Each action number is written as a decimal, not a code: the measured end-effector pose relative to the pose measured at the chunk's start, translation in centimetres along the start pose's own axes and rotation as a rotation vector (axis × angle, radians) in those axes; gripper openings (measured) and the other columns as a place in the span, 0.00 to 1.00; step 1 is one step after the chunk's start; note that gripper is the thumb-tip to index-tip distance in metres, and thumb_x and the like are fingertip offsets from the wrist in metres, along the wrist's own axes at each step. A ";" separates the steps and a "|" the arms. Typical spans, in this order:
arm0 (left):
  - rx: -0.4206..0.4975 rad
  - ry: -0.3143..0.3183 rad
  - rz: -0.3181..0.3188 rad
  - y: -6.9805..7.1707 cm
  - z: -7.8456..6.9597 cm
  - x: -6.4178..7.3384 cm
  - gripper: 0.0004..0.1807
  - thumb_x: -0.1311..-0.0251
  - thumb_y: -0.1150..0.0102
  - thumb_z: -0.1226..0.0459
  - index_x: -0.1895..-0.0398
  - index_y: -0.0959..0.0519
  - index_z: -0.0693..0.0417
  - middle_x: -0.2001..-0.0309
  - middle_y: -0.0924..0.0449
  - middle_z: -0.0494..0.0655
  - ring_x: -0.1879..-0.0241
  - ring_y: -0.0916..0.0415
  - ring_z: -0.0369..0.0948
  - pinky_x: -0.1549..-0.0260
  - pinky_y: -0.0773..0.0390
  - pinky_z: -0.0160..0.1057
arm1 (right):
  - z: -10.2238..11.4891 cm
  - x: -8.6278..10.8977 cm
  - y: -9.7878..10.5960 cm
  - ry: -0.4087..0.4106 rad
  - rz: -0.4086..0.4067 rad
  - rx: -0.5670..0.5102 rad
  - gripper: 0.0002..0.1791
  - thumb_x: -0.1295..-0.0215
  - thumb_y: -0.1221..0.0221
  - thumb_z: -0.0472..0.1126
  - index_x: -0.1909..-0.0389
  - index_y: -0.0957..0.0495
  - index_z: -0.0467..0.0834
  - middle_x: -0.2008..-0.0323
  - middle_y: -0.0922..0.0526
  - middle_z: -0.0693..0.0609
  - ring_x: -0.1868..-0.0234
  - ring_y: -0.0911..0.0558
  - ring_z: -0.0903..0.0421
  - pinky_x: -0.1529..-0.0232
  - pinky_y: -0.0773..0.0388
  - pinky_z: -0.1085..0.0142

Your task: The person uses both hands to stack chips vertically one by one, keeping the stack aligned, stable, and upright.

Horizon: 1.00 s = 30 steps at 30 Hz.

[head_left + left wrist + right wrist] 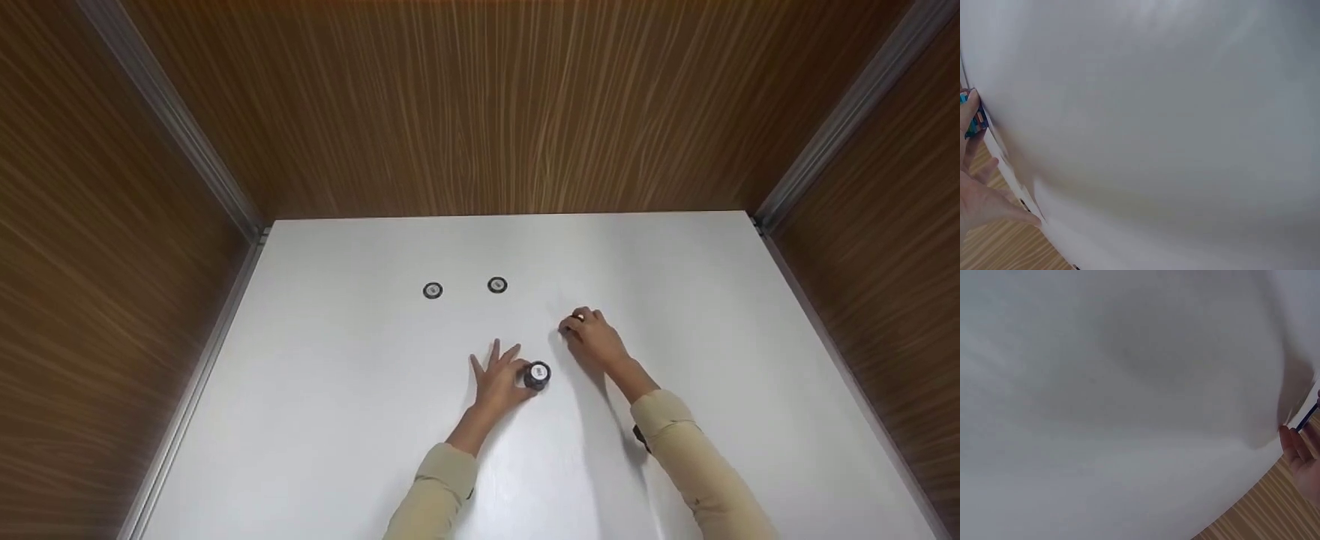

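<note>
- The left hand pinches a small round stack of discs between thumb and forefinger; its other fingers are spread out over the white surface.
- The stack is upright, with a pale label inside a dark rim on its top face. The left wrist view shows its side banded in blue, teal and orange. Whether its base touches the surface cannot be told.
- The right hand, further from the person than the left, pinches a thin dark disc, which the right wrist view shows edge-on and only in part. Its fingers hide most of it in the head view.
- Two labelled discs lie flat on the surface beyond the hands: a left disc and a right disc, apart from each other and roughly in line, each with a dark rim and pale centre.
- Wood-grain panels stand around the far edge and both sides of the surface, with metal rails at the corners.
- Beige sleeves are turned back at both wrists.
</note>
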State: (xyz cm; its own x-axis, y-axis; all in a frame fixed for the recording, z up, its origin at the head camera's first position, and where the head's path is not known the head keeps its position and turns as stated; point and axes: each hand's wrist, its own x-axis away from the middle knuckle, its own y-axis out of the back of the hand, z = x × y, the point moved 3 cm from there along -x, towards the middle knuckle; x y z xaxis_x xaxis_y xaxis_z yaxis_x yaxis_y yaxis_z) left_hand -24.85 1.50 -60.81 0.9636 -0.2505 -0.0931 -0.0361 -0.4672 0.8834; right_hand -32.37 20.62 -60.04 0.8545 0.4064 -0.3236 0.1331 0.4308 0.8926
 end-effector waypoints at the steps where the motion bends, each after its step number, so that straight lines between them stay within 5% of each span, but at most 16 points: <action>1: -0.005 0.008 0.001 0.0 0.0 -0.1 0.24 0.62 0.28 0.50 0.58 0.19 0.44 0.38 0.33 0.44 0.34 0.52 0.54 0.44 0.59 0.70 | 0.1 0.0 0.1 0.000 0.005 -0.017 0.06 0.41 0.41 0.32 0.64 0.20 0.42 0.60 0.26 0.42 0.61 0.27 0.42 0.69 0.23 0.50; 11: 0.028 0.032 -0.035 0.1 0.1 -0.6 0.24 0.61 0.28 0.52 0.57 0.19 0.46 0.39 0.32 0.46 0.36 0.51 0.63 0.47 0.59 0.72 | 1.8 0.0 1.4 -0.045 0.077 -0.161 0.07 0.43 0.39 0.32 0.63 0.19 0.40 0.58 0.27 0.41 0.60 0.27 0.46 0.62 0.25 0.54; 30: 0.002 0.007 -0.030 0.0 0.0 -0.6 0.24 0.60 0.29 0.50 0.56 0.20 0.44 0.40 0.31 0.47 0.37 0.50 0.64 0.48 0.56 0.73 | 6.7 1.2 2.7 0.153 0.079 -0.164 0.11 0.46 0.38 0.28 0.63 0.19 0.44 0.56 0.26 0.44 0.59 0.26 0.48 0.61 0.23 0.58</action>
State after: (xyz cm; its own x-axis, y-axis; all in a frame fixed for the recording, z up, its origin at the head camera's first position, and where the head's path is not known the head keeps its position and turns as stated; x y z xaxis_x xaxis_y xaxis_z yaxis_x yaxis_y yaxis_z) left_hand -25.46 1.60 -60.75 0.9662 -0.2299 -0.1164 -0.0073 -0.4760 0.8794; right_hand -27.65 16.82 -55.92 0.7711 0.5565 -0.3095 -0.0256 0.5128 0.8581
